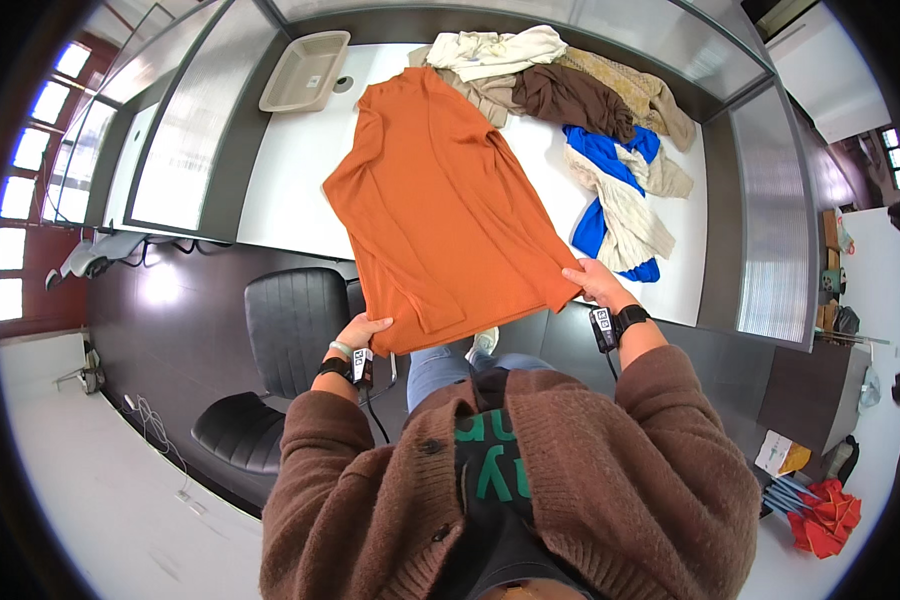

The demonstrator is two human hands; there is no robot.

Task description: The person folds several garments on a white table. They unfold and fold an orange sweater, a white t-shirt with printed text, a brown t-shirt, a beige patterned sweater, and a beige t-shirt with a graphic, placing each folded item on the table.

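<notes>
An orange long-sleeved knit top (442, 195) lies spread over the white desk (292, 180), its collar toward the back and its hem hanging past the front edge. My left hand (366, 330) pinches the hem's left corner. At the right corner, my right hand (594, 281) grips the same hem between thumb and fingers. One sleeve lies folded down across the left part of the body, with its cuff near the hem. The other sleeve runs down along the right side.
A beige plastic basket (305, 73) stands at the back left. Heaped garments include a cream one (495, 51), a brown one (574, 97) and a blue one (591, 225) at right. Grey partitions (776, 217) enclose the desk. A black chair (298, 330) stands at lower left.
</notes>
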